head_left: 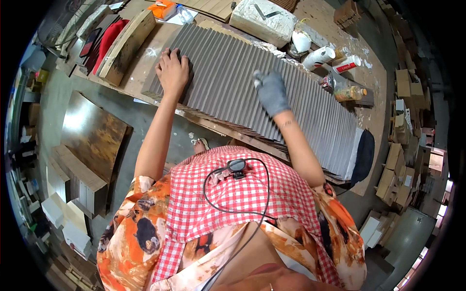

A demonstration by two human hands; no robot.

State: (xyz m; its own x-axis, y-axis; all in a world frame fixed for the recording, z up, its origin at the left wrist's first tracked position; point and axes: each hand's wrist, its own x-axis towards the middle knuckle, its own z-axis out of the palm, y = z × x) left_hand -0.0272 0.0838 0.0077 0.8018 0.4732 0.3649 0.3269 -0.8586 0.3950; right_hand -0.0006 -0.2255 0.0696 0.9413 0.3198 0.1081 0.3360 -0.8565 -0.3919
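Strips under spread left hand; right hand curled, grip unclear; tube bears lettering

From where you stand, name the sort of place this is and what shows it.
Likely a workshop or small factory floor: a long row of grey strips lies on a white-flecked worktable, and cardboard boxes are stacked along the right side.

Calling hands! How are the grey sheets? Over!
Grey sheets: overlapping, long row. Left hand: bare, spread on left end. Right hand: gloved, fingers bent, near middle. Capped bottle: beside far edge.
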